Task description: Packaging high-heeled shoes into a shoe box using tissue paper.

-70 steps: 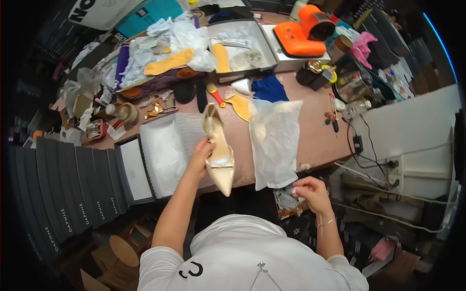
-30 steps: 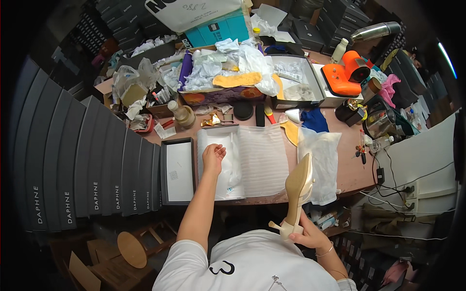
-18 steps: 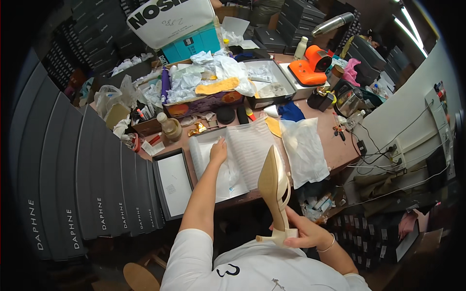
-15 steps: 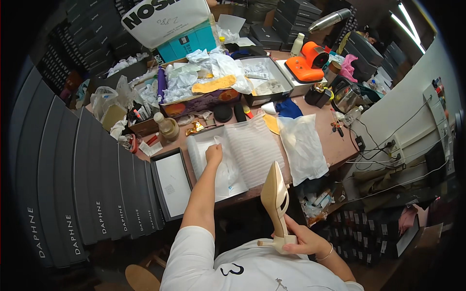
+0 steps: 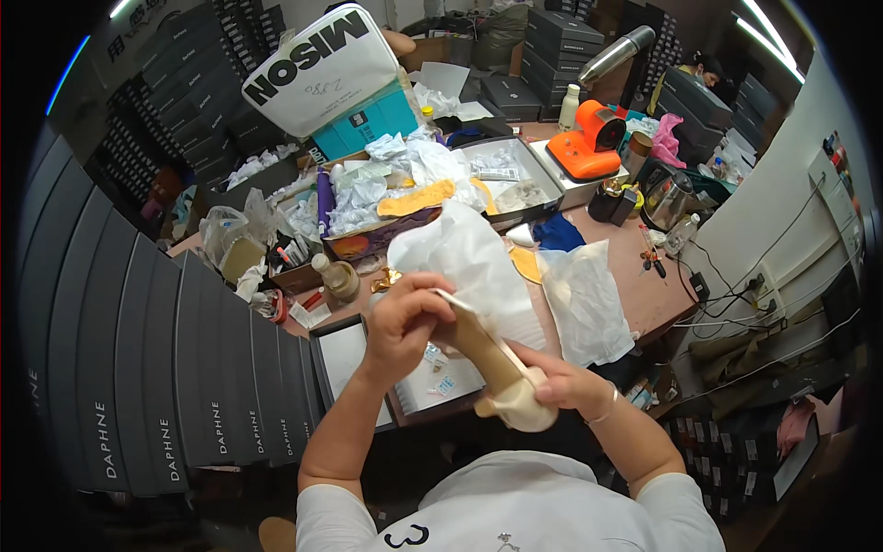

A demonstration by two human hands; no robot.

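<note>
A beige high-heeled shoe [image 5: 498, 364] is tilted in front of me, between my two hands. My right hand [image 5: 572, 385] grips it near the heel end. My left hand [image 5: 405, 324] is closed, its fingers pinching the edge of a thin white bag or sheet [image 5: 474, 253] at the shoe's toe. That white material spreads out beyond the shoe, over the workbench, and the toe is partly hidden by it and my fingers. Below lies an open shoebox [image 5: 418, 397] with a white inside and small packets [image 5: 442, 361] in it.
Another white bag [image 5: 586, 299] lies on the pink workbench [image 5: 648, 285] to the right. Farther back are a carton of crumpled paper [image 5: 368, 198] and an orange device [image 5: 585, 147]. Dark shoeboxes [image 5: 184, 368] line the left side. Cables [image 5: 727, 304] hang at the right.
My left hand has come up from the open box, lifting the white material, and moved to the shoe's toe. The shoe has swung from upright to slanted, its heel end nearer me.
</note>
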